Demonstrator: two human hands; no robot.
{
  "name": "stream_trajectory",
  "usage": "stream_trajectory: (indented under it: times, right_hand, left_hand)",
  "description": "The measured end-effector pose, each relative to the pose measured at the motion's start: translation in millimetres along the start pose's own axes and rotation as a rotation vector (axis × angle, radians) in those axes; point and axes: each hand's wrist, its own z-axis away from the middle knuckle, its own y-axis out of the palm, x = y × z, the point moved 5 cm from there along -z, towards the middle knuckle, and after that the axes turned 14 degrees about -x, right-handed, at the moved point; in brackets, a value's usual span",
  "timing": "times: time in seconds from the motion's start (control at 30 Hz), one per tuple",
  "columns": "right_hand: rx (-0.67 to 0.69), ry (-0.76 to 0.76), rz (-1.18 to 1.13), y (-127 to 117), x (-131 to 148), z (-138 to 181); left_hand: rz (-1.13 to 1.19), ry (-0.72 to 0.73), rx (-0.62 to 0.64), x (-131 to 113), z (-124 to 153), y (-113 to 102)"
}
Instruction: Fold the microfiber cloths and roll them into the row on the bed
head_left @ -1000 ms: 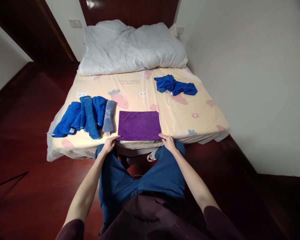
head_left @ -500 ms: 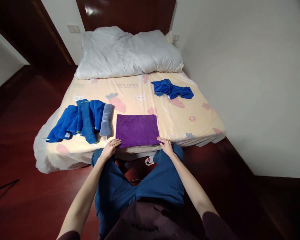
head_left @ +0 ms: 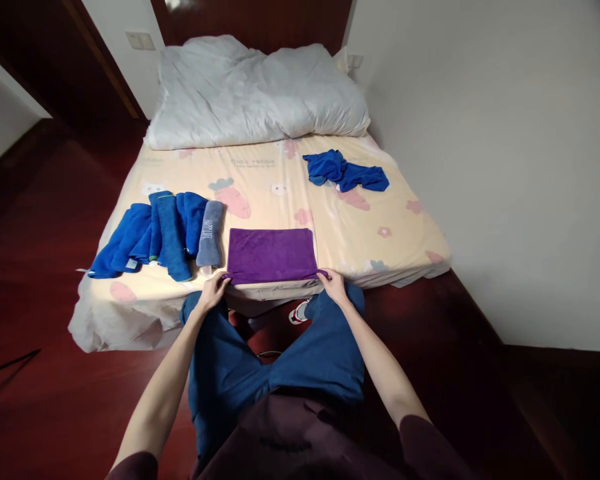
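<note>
One purple towel [head_left: 271, 255] lies flat near the middle of the frame, along the near edge of the bed [head_left: 270, 208]. Two hands hold it: the left hand [head_left: 213, 291] at its near left corner, the right hand [head_left: 334, 287] at its near right corner. In both, the grip is narrow, with the cloth pinched between thumb and fingers; the fingers partly cover these corners.

Just beside the towel, on the left, is one grey roll [head_left: 211, 233] with white letters, too small to read surely. Next to it, one darker blue roll [head_left: 174, 237] lies over some bright blue towels [head_left: 125, 243]; because they overlap, I cannot count these. Right of centre, higher in the frame, there is a crumpled blue heap [head_left: 347, 171], one cloth or two, I cannot tell.

One puffy quilt [head_left: 260, 93] fills the top of the bed and hides the lower part of the headboard [head_left: 260, 20], which is cut off above. At the bottom, the trousers [head_left: 225, 380] leave only part of one shoe [head_left: 299, 313] visible.
</note>
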Motion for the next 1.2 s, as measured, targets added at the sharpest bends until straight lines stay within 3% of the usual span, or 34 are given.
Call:
stream_trajectory:
  times: [0.4, 1.2]
  right_hand:
    - [0.011, 0.073, -0.042, 10, -13, -5]
    - [-0.055, 0.045, 0.047, 7, 1, -8]
  left_hand:
    - [0.026, -0.129, -0.007, 1, -2, -1]
    - [-0.107, -0.087, -0.076, -7, -5, -4]
